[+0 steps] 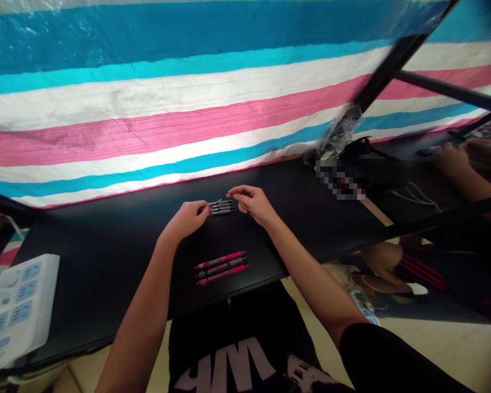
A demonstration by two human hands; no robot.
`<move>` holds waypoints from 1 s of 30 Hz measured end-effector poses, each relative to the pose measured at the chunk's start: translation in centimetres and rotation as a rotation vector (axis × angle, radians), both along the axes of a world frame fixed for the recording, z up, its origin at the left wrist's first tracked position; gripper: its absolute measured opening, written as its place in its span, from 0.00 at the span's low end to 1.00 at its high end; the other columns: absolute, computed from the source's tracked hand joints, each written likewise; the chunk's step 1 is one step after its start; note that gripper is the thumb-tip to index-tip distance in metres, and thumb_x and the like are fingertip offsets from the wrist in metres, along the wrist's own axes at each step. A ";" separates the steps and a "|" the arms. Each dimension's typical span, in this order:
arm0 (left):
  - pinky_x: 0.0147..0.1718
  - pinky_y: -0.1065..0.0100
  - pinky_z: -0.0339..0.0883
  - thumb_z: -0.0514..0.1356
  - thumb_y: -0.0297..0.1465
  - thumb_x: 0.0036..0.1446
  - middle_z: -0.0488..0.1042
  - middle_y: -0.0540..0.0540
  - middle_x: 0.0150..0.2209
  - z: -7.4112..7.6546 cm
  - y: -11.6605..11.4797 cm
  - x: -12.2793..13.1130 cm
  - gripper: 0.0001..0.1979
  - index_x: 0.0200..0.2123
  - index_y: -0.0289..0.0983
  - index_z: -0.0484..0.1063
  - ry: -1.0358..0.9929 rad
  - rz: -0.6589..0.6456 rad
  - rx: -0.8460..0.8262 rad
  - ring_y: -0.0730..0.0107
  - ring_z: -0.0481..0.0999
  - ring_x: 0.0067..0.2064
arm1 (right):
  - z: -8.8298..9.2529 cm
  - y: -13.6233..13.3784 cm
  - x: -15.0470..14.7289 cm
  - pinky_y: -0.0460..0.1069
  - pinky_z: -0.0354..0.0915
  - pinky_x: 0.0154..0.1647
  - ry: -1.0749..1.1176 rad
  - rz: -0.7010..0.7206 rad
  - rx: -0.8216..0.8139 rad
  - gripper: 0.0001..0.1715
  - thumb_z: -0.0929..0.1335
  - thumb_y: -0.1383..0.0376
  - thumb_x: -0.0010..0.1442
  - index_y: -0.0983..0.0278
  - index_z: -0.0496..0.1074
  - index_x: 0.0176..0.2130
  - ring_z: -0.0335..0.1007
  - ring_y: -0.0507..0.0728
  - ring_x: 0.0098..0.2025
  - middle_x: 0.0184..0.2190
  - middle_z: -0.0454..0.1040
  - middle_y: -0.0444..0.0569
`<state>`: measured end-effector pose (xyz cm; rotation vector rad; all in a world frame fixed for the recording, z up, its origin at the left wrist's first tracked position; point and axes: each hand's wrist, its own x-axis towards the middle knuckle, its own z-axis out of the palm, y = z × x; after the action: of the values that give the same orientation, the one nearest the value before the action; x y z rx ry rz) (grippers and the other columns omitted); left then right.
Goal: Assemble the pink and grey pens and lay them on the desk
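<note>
Several grey and black pens (226, 207) lie side by side in a row on the black table. My left hand (191, 216) is at their left end, fingers bent together around a pen whose tip points right, over the row. Just beyond the right end of the row is my right hand (252, 203), raised a little, its thumb and fingers drawn together; whatever is in that pinch is too small to name. Closer to the table's front edge lie two red pens (223, 274) with a black pen (221, 267) between them, roughly parallel.
A white power strip (45, 305) with blue sockets is at the left. Striped plastic sheeting (147, 125) hangs behind the table (106, 245). At the right are a clear plastic bag (340, 131), a dark bag (376, 164) and another person's hands (454, 159).
</note>
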<state>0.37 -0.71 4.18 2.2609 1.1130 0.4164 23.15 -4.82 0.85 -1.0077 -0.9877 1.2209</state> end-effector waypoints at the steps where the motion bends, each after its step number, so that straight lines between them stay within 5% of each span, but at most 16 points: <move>1: 0.27 0.67 0.57 0.54 0.34 0.64 0.73 0.49 0.24 -0.1 0.0 0.0 0.14 0.32 0.37 0.78 -0.002 -0.009 0.001 0.69 0.68 0.26 | 0.0 0.0 0.0 0.46 0.49 0.17 0.000 0.004 -0.001 0.13 0.76 0.59 0.52 0.64 0.80 0.36 0.48 0.42 0.16 0.34 0.82 0.49; 19: 0.34 0.66 0.65 0.59 0.34 0.65 0.79 0.45 0.33 -0.7 0.1 0.1 0.10 0.39 0.37 0.79 -0.093 -0.073 0.046 0.66 0.74 0.32 | 0.0 -0.4 -0.1 0.45 0.52 0.18 -0.075 0.117 -0.012 0.15 0.77 0.57 0.53 0.63 0.78 0.38 0.51 0.44 0.18 0.34 0.81 0.48; 30: 0.29 0.66 0.59 0.54 0.35 0.67 0.76 0.47 0.27 0.2 -0.5 0.5 0.16 0.28 0.37 0.74 -0.042 -0.069 -0.021 0.68 0.70 0.27 | 0.3 -0.4 -0.2 0.45 0.51 0.17 -0.047 0.089 -0.037 0.17 0.78 0.56 0.52 0.64 0.78 0.38 0.49 0.43 0.17 0.34 0.82 0.48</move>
<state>0.87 -1.22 4.33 2.2545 1.0106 0.4204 22.90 -5.21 1.11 -1.0346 -1.0596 1.2972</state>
